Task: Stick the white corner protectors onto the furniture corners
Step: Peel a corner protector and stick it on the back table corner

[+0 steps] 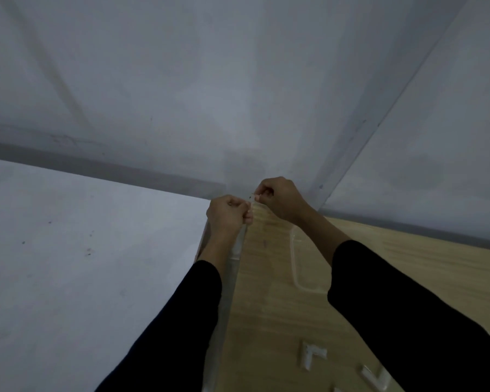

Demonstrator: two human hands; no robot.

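A light wooden table top runs away from me toward a wall corner. Both my hands meet at its far left corner. My left hand has its fingers curled and pinches something small at the table's edge. My right hand pinches a small pale piece, likely a corner protector or its backing, right beside the left fingertips; it is too small to tell which. A translucent strip lines the table's left edge. Two white L-shaped corner protectors lie loose on the near part of the table.
A clear plastic package lies flat on the table under my right forearm. Grey floor spreads to the left of the table. Pale walls close in just behind the far corner and along the right.
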